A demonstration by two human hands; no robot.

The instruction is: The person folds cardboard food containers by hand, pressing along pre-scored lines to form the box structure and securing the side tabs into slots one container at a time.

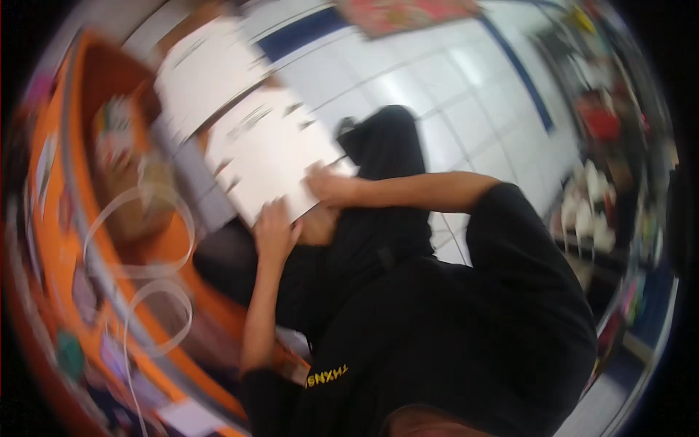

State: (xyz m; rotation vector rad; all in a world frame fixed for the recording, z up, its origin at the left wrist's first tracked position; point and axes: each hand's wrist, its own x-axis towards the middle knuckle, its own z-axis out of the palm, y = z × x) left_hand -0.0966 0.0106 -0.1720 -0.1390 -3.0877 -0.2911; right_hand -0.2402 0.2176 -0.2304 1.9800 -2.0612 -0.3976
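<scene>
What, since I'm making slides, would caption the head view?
Left hand and right hand at the edge of white cardboard, floor tiles beyond.

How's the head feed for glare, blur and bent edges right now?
Head view: glare patches on the tiled floor; the nearer white panel looks almost washed out; shelf goods at right are smeared; the orange counter bows at left; the corners are black.

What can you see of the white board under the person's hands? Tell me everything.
The white board is flat and roughly rectangular, and looks like smooth card. Short dark marks, maybe slots, sit near both long sides, with faint print toward the far end. It lies slantwise, its far end toward the upper left, just short of a second white board. The left hand touches its near edge; the right hand rests at its near right part. Its underside is hidden.
</scene>
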